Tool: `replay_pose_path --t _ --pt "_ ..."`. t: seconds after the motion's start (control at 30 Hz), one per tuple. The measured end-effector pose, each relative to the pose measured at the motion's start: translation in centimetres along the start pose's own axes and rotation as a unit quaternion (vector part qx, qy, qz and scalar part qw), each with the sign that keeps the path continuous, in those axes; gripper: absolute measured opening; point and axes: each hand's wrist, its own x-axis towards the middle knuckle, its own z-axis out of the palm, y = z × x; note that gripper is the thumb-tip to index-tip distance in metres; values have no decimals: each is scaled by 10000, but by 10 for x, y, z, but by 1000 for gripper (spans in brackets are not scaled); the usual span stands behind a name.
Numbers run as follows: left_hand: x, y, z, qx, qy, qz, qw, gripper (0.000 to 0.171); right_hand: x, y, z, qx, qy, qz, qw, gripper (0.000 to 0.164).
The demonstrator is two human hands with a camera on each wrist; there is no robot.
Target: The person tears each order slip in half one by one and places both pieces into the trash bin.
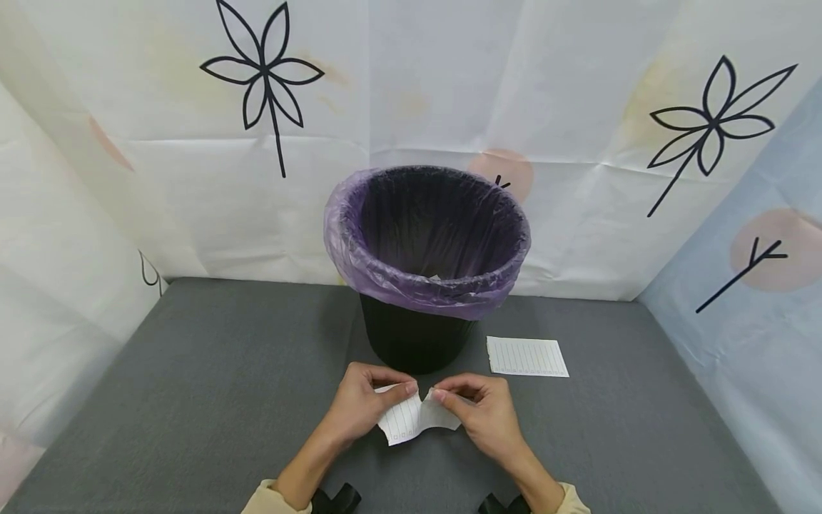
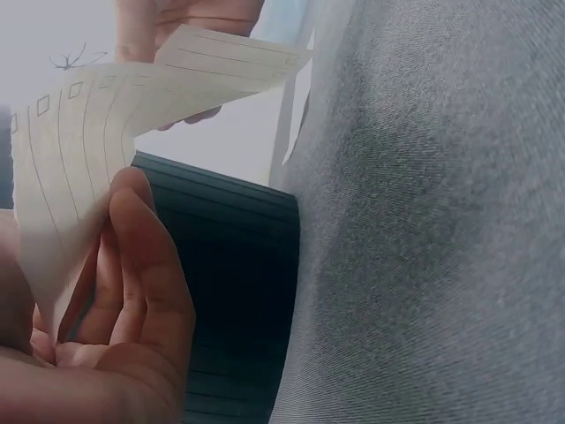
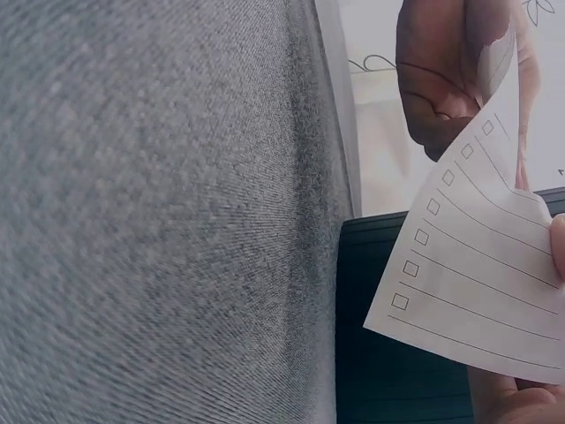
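A lined sheet of paper with small checkboxes along one edge is pinched between both hands. My left hand grips its left part between thumb and fingers, and my right hand pinches the right part. Between the fingertips the top edge dips in a V-shaped tear, while the lower part still joins the two halves. In the left wrist view the paper bends and twists from one hand to the other. The right wrist view shows the checkbox row on the curved paper.
Just beyond the hands stands a black bin lined with a purple bag; a small white scrap shows inside. Another lined sheet lies on the grey table to the bin's right. Patterned cloth hangs behind.
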Motion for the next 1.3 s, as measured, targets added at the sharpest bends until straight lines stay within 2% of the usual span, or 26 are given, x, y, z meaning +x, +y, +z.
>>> replay_pose_path --t 0.5,0.7,1.03,1.3 --pt "2 -1 -4 -12 385 -3 9993 13 3 -4 -3 491 40 -87 9987 4" --pt "4 -3 -7 -85 520 -32 9986 13 4 -6 -4 538 65 -116 9985 4" --pt "7 -5 -14 -111 743 4 9972 20 5 -10 -7 455 193 -470 9977 7" --pt "7 -7 -18 -86 964 -96 9953 15 6 -12 -9 529 229 -510 9970 8"
